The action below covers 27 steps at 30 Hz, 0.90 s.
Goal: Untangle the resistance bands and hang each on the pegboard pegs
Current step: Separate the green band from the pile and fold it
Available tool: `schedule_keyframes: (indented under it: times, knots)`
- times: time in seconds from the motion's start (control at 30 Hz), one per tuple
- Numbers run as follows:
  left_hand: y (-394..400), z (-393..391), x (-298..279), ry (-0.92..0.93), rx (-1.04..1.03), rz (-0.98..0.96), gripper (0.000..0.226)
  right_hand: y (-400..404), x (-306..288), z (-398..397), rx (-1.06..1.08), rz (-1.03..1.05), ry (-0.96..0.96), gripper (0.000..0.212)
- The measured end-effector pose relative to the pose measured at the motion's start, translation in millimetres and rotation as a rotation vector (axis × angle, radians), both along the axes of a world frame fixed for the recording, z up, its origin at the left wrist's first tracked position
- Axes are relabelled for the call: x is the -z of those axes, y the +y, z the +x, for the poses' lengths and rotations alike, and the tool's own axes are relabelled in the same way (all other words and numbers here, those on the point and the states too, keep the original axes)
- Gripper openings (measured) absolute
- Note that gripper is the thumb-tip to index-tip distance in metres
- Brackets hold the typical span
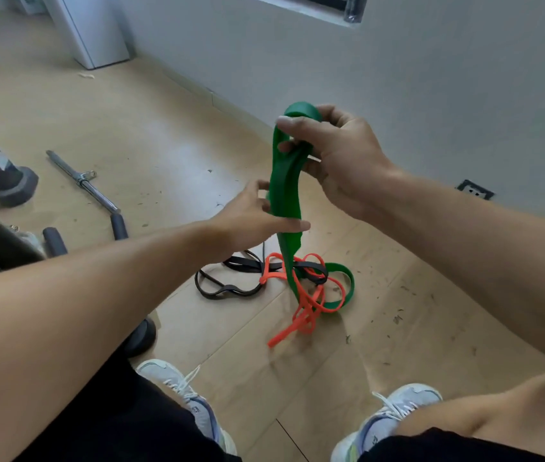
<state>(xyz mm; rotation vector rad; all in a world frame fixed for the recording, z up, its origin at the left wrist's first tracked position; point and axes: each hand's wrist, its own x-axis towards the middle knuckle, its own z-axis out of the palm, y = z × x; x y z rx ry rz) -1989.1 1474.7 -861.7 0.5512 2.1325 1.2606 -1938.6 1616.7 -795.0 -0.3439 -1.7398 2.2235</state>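
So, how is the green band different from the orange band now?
The green band is wide and flat; the orange band is thin. The green band is lifted, gripped by the right hand and left hand; the orange band lies on the floor, untouched. Both are tangled with the black band.

Green band (286,191) raised upright, lower loop on floor — tangled with orange band (301,305), black band (231,285).
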Motion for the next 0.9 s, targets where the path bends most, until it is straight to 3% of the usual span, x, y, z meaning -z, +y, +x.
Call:
schedule_keyframes:
  times: [0.1,0.17,0.33,0.5,0.57,0.63,0.7,0.73,0.8,0.9]
  knots:
    - [7,10,4,0.034,0.010,-0.034,0.033,-6,2,-2,-0.022,0.017,-0.003,0.044]
    - [10,11,7,-0.020,-0.057,0.025,0.018,-4,6,-3,-0.015,0.090,-0.007,0.045]
    - [13,5,6,-0.201,-0.225,0.131,0.024,2,15,1,-0.105,0.153,0.018,0.042]
    - [14,1,-8,-0.407,-0.469,0.295,0.028,20,44,1,-0.081,0.490,-0.101,0.028]
    - [13,-2,-17,-0.459,-0.511,0.397,0.025,31,65,4,-0.224,0.673,-0.311,0.045]
    - [12,-3,-28,-0.509,-0.505,0.506,0.019,37,83,10,-0.433,0.831,-0.518,0.078]
    - [10,-5,-38,-0.571,-0.476,0.624,0.013,36,98,16,-0.546,0.880,-0.589,0.105]
    - [8,-6,-43,-0.599,-0.469,0.678,0.012,33,102,18,-0.549,0.864,-0.581,0.107]
    - [3,-10,-49,-0.643,-0.467,0.755,0.013,31,111,16,-0.490,0.796,-0.562,0.091]
    - [-7,-17,-52,-0.687,-0.526,0.788,0.018,32,118,8,-0.424,0.700,-0.503,0.033]
